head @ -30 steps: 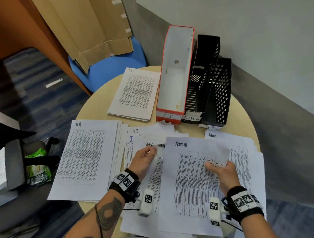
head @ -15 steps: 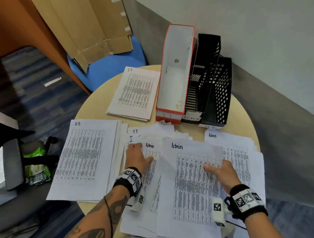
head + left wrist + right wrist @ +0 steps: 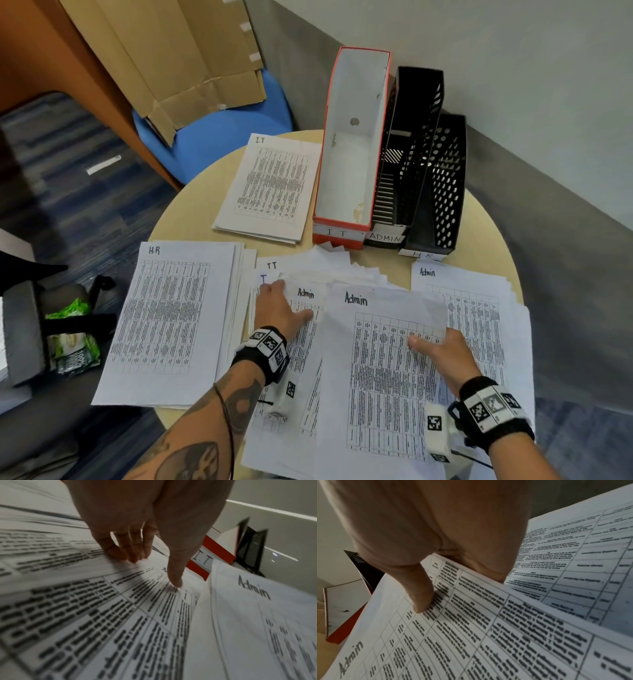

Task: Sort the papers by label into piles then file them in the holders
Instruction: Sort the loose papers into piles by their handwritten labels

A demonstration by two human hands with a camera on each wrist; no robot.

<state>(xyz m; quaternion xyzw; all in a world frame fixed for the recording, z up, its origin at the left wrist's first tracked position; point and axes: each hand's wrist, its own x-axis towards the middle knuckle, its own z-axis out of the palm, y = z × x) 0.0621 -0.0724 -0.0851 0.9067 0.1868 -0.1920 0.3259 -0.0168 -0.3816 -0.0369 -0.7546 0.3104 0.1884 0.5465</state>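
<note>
Nearest the viewer: right hand (image 3: 445,356), thumb on top and fingers beneath the right edge of a loose sheet headed "Admin" (image 3: 383,370), pinching it; the right wrist view shows the thumb (image 3: 421,596) pressing the printed table and the sheet's edge raised off the papers below. Black band with square markers on each wrist.

Left hand (image 3: 277,308): lies flat, fingers straight, on the unsorted heap (image 3: 308,377) in the middle of the near worktop (image 3: 191,209). The left wrist view shows the fingertips (image 3: 130,555) and thumb touching the top sheet, holding nothing. The sheet beneath this hand is also headed "Admin"; sheets marked "IT" show at the heap's far left edge.

Right of the held sheet: Admin pile (image 3: 479,308), lying flat, partly covered by the held sheet.

Left of the heap: HR pile (image 3: 171,318), squared, reaching to the worktop's near left edge.

Further back, left of centre: IT pile (image 3: 274,188), lying flat just beside the holders.

Far side of worktop: three holders in a row, touching. Red-and-white holder (image 3: 349,154), tagged "IT"; black slotted holder (image 3: 407,164), tagged "ADMIN"; black perforated holder (image 3: 442,185), tagged "HR". No papers show in any of them.

Beyond the worktop: blue chair (image 3: 219,137) carrying flattened cardboard (image 3: 178,54). Off the left edge: dark chair (image 3: 24,329) with a green packet (image 3: 72,329).
</note>
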